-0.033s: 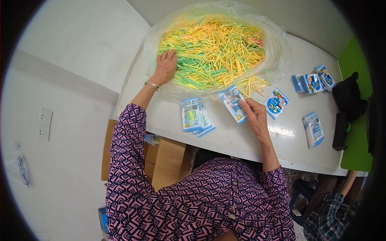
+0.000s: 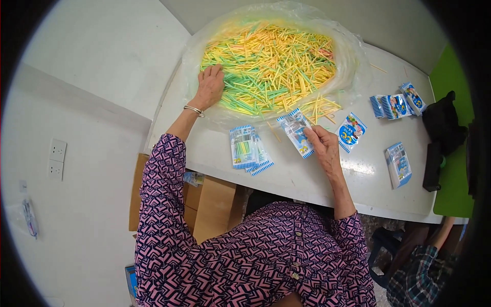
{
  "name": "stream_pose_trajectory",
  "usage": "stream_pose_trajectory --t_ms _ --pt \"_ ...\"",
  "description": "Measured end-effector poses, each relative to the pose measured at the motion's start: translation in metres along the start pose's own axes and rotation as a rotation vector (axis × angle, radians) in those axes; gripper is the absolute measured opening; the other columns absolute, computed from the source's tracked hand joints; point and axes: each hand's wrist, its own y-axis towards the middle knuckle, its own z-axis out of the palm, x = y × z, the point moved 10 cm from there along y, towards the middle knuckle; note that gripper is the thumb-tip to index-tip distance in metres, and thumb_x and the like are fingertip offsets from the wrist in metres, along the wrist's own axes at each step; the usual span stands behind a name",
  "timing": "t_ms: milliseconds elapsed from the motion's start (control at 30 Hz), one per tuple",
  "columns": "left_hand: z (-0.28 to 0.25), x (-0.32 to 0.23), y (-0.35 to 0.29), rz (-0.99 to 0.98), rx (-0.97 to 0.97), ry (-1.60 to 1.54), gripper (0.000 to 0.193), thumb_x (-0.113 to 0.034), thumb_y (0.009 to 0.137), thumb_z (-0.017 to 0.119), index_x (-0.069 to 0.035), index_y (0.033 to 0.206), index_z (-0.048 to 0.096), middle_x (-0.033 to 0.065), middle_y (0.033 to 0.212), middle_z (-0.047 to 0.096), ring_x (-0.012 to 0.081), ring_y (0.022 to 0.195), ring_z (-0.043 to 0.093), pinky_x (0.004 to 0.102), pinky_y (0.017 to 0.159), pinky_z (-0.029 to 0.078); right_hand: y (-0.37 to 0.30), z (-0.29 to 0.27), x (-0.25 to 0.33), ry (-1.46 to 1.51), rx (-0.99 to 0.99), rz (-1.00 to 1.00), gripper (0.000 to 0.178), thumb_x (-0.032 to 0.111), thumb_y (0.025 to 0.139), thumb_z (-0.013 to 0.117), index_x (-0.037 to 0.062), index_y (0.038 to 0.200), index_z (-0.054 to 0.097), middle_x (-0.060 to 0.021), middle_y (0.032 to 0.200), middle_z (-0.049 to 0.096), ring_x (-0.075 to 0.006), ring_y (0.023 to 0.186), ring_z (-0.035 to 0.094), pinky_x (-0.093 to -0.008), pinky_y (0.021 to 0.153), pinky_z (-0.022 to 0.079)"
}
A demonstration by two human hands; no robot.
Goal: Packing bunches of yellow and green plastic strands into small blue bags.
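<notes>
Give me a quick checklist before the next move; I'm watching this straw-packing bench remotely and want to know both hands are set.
1. Left hand on the straw pile: ok, it rests palm down on the pile's near-left edge.
2. Straws grasped by that hand: cannot tell, its fingers hide any.
3. Right hand on a packet: ok, fingers pinch the blue-trimmed clear packet near its lower end.
4. Packet mouth open toward the pile: cannot tell.
5. Filled packets within reach: ok, a small stack lies on the white table between the hands.
6. Spare packets: ok, several lie to the right.
</notes>
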Motion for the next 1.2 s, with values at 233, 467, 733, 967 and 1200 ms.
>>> stream_pose_trajectory --t_ms 233,467,733,967,1200 --pt "-0.005 0.037 0.009 -0.494 0.07 -0.545 0.026 -0.021 0.09 0.055 0.001 0.104 0.051 0.0139 0.102 0.058 0.0316 0.1 0.052 0.0436 0.086 0.039 0.0 -0.006 0.006 0.109 -0.079 0.077 0.027 0.022 0.092 0.057 0.0004 0.076 0.061 0.0064 0.064 0.048 -0.001 0.06 0.037 -0.0198 0.052 0.029" --pt "0.004 -0.048 0.037 -0.794 0.049 -1.967 0.026 -0.019 0.093 0.054 0.006 0.099 0.053 0.0213 0.099 0.061 0.0293 0.086 0.065 0.0403 0.079 0.056 0.022 -0.008 0.0 0.559 -0.194 0.047 0.021 0.022 0.093 0.055 0.002 0.094 0.062 0.0015 0.085 0.059 -0.0035 0.074 0.048 -0.019 0.068 0.037" --pt "0.03 -0.163 0.057 -0.763 0.035 -2.438 0.018 -0.013 0.093 0.052 0.005 0.1 0.053 0.0179 0.098 0.062 0.0271 0.088 0.063 0.0406 0.079 0.054 0.087 0.037 0.0 1.273 -0.227 0.062 0.025 0.018 0.096 0.045 -0.003 0.106 0.056 -0.013 0.1 0.063 -0.0231 0.094 0.058 -0.0324 0.088 0.045" --pt "0.013 -0.165 0.061 -0.753 -0.248 -2.322 0.013 -0.012 0.093 0.049 0.001 0.094 0.052 0.0114 0.088 0.06 0.0182 0.08 0.06 0.0309 0.073 0.051 0.103 0.041 -0.034 1.375 -0.443 0.129 0.025 0.018 0.097 0.044 -0.0023 0.108 0.054 -0.0145 0.1 0.062 -0.0218 0.091 0.058 -0.0347 0.089 0.045" --pt "0.007 -0.114 0.064 -0.728 -0.286 -2.242 0.015 -0.017 0.096 0.047 -0.002 0.096 0.046 0.0145 0.096 0.058 0.0199 0.085 0.06 0.0338 0.077 0.051 0.085 0.02 0.007 0.964 -0.342 0.016 0.024 0.022 0.089 0.062 0.0014 0.1 0.063 -0.002 0.091 0.065 -0.008 0.082 0.058 -0.0237 0.076 0.045"
